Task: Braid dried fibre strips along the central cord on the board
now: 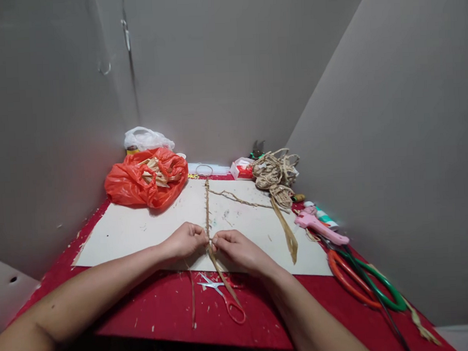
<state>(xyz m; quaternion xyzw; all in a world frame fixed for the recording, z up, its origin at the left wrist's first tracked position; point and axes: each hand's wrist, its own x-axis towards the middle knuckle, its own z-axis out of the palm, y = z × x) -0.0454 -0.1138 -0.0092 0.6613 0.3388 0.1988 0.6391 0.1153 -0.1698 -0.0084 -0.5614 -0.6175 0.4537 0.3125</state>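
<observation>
A narrow brown braided fibre cord (207,207) runs straight away from me across a white board (124,232). At its near end, my left hand (186,240) and my right hand (237,248) meet, each pinching the cord between thumb and fingers. Flat loose strands (223,277) hang from there over the board's front edge. Just below my hands lie small scissors (235,310) with red handles, blades apart. A side strand (238,198) leads from the cord's far part toward the right. The exact grip of my fingertips is partly hidden.
An orange plastic bag (121,183) with dry strips stands at the back left. Coiled rope bundles (270,171) sit at the back right, near a broad fibre strip (288,235). A pink glue gun (321,227) and large orange-and-green handles (378,283) line the red table's (154,308) right edge.
</observation>
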